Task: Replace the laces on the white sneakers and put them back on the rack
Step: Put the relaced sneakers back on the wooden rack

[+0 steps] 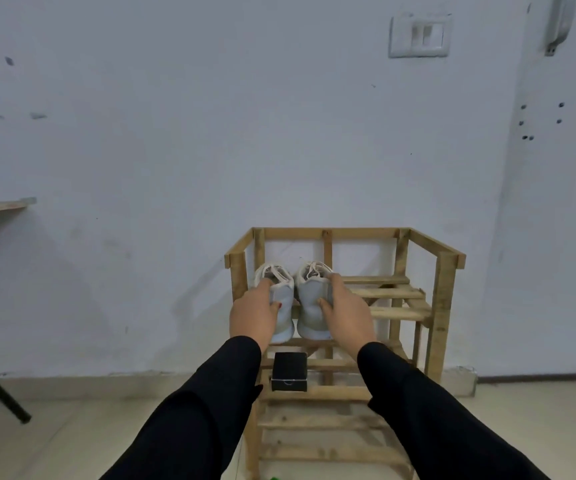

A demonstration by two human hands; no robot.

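Evidently one shoe per hand, so pair moves as unit. White sneakers sit side by side on top shelf of wooden shoe rack (446, 289), centre of frame, toes toward camera and overhanging front slat. Left hand (253, 315) curls over sneaker nearer frame left (285, 299), thumb on inner side; right hand (345, 315) wraps other sneaker (309, 306) likewise. Both arms extended forward, black sleeves, palms down. Laces visible at collars; old or new, cannot tell. Black box (289, 370) on shelf below.
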